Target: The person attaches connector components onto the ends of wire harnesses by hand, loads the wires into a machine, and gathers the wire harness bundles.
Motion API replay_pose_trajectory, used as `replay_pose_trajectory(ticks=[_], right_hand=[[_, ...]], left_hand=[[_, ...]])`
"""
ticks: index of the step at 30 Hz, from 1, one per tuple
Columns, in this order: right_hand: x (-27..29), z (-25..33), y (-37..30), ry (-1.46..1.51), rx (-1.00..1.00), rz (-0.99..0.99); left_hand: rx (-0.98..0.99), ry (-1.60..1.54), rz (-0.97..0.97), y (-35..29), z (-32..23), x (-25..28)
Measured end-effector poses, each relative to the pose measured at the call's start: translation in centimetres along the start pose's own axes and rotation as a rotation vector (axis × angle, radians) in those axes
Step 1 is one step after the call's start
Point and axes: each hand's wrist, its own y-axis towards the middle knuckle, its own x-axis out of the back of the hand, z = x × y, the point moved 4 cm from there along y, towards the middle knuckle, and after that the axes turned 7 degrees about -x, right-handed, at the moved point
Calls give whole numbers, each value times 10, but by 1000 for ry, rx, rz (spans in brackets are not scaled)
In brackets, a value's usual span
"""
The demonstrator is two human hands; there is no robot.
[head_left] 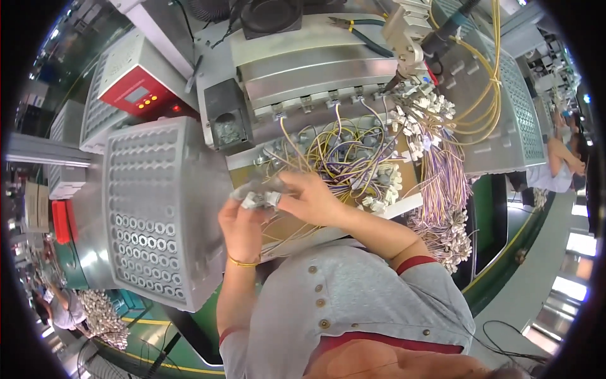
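Observation:
My left hand [241, 226] and my right hand [310, 197] meet in front of me, both closed on a small white connector [260, 199] with thin wires trailing from it. A thin yellow band circles my left wrist. Just beyond my hands lies a tangled pile of purple and yellow wires with white connectors [353, 161] on a tan bench surface. How the fingers pinch the connector is partly hidden.
A grey perforated tray [158, 208] with rows of round sockets sits to my left. Behind it stands a red-faced controller box [136, 91]. A bundle of wire harnesses [442, 183] hangs at the right, below a metal press fixture [407, 31]. Other people work at far right and lower left.

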Motion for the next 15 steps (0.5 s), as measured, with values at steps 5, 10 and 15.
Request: replay_pose_trajectory(ticks=[5, 10, 15], right_hand=[[12, -2, 7, -112, -121, 168], [50, -15, 24, 3, -134, -305], [70, -13, 33, 280, -106, -592]], left_hand=[[148, -164, 220, -1, 4, -11], [43, -32, 88, 1, 10, 6], [-68, 526, -59, -8, 25, 89]])
